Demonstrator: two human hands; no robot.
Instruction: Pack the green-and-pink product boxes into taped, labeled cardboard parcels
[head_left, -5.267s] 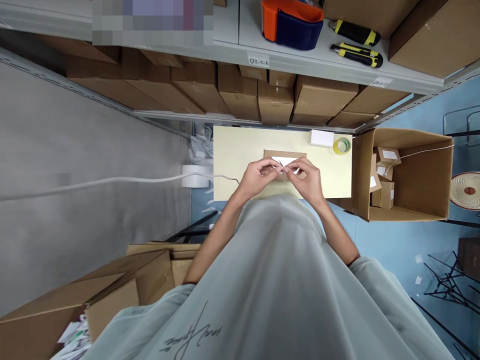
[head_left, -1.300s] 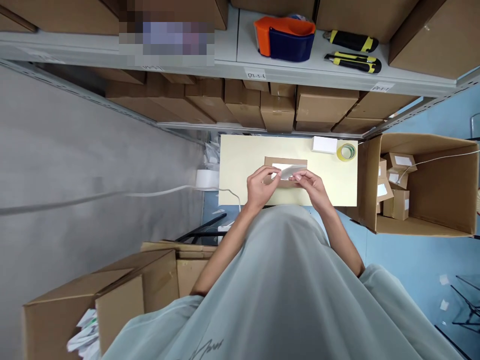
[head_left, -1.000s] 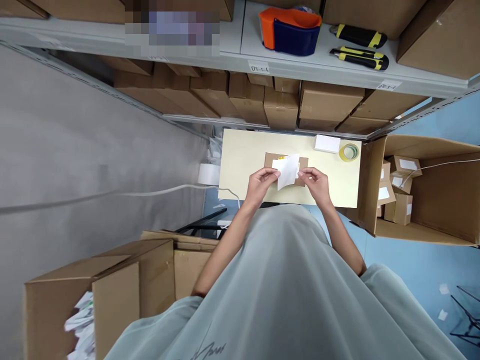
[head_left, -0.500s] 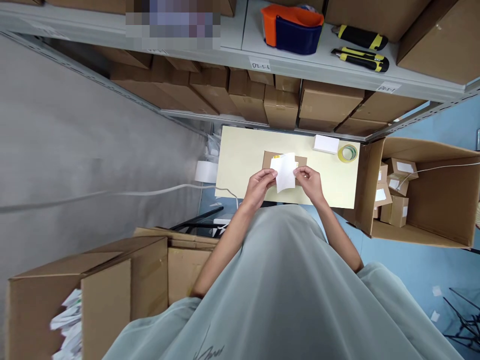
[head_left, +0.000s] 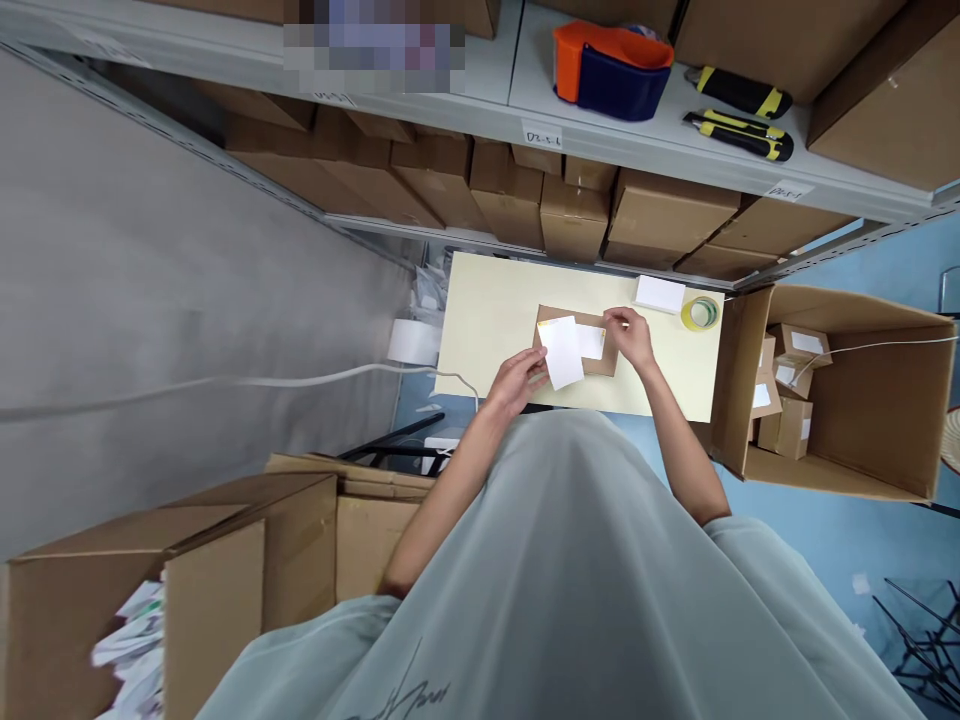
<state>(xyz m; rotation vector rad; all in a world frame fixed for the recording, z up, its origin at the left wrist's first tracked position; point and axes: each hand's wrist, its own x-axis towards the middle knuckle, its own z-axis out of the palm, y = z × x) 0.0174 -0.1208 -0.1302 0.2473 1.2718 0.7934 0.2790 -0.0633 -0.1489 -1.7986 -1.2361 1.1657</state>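
- The left hand (head_left: 519,380) grips a white sheet (head_left: 562,358) by its 9 o'clock edge, thumb and fingers pressed together.
- That sheet lies slightly askew over the 9 o'clock half of a brown package (head_left: 598,367), its lower end overhanging toward 7 o'clock.
- The right hand (head_left: 630,337) is at the package's 2 o'clock corner, fingers bent; I cannot tell whether they pinch anything.
- Between sheet and right hand, a white label (head_left: 591,342) shows on the package.
- The package rests around the middle of the pale desk (head_left: 486,310).
- From the package, a white block (head_left: 660,294) sits at 2 o'clock, with a tape roll (head_left: 700,314) just beside it, nearer 3.
- Farther out at 3 o'clock, an open carton (head_left: 874,400) contains small boxes (head_left: 785,430).
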